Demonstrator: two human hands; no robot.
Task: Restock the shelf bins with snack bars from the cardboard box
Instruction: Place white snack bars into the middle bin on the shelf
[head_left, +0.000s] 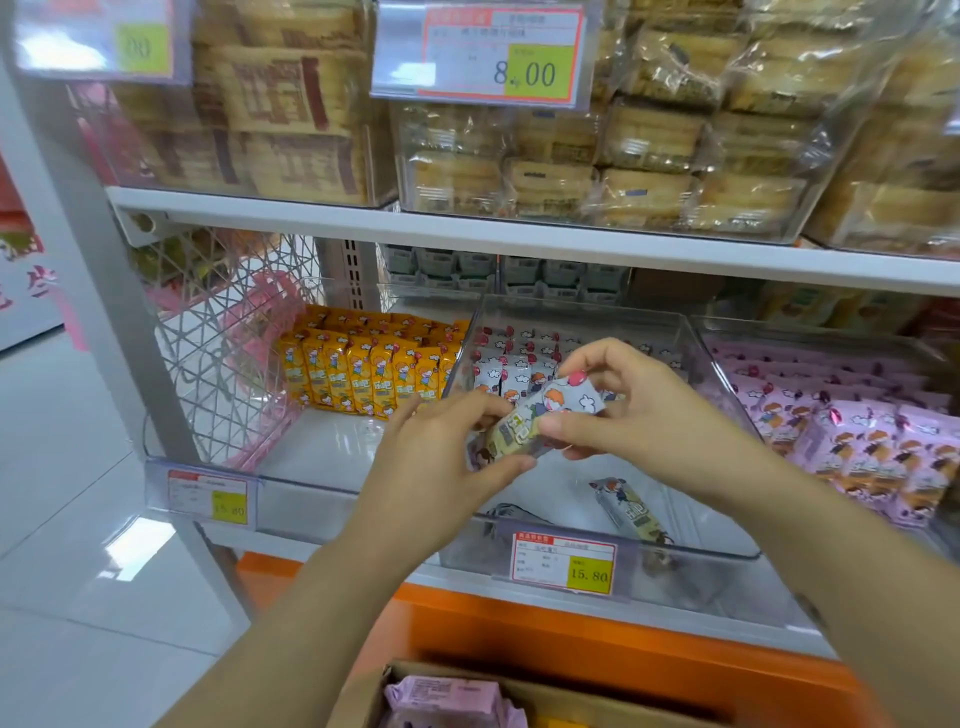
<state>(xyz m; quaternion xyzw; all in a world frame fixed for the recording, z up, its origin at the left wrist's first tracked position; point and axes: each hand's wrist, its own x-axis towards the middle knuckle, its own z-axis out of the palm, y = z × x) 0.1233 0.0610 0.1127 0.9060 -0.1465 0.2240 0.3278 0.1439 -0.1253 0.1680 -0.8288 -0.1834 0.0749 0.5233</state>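
Clear shelf bins (691, 551) on white shelving (467, 234), glossy pale floor (78, 493) alongside

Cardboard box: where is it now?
Head view, bottom edge, centre: the cardboard box sits open below the orange shelf base, with pink snack bars inside.

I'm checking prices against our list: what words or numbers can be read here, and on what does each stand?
"8.00": upper shelf price tag.
"15.80": middle bin price tag.
"15.80", faint: left bin price tag.
"00" only, rest washed out: top-left tag.
Small print on all tags, and the wrapper print on the held snack bar: too blurred to read.
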